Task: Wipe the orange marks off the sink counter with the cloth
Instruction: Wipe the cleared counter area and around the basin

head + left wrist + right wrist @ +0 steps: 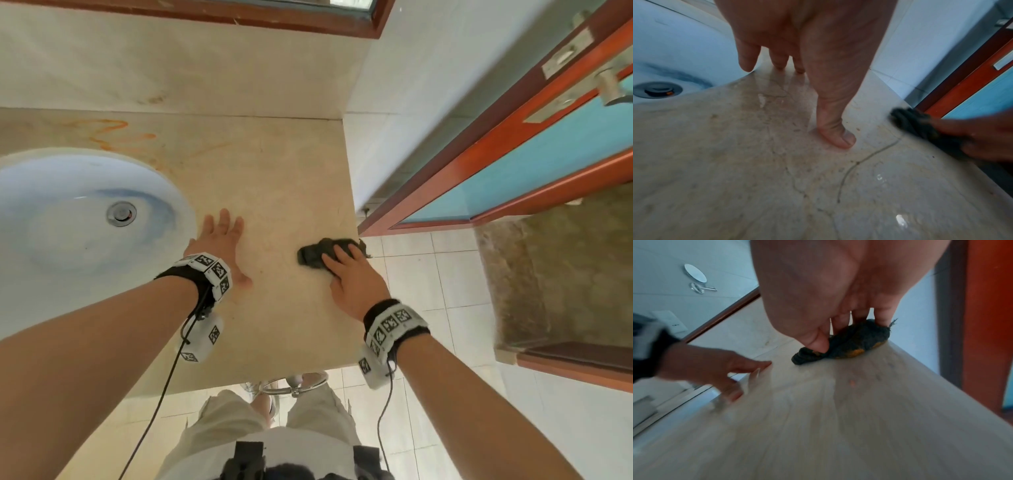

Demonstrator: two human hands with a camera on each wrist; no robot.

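Note:
A dark bunched cloth (315, 255) (855, 342) (920, 128) with an orange stain on its underside lies at the right edge of the beige stone counter (274, 178). My right hand (352, 277) (838, 305) grips it, thumb and fingers curled over it. My left hand (219, 246) (807, 48) rests flat on the counter beside the sink, fingers straight, thumb (838, 138) pressed down. Orange squiggly marks (113, 133) sit far back on the counter, behind the sink and away from both hands.
A white round sink basin (85, 219) with a metal drain (121, 213) fills the left. A white wall (394, 102) and an orange-framed door (513, 154) stand to the right. The counter's front edge is near my body; a tiled floor lies below right.

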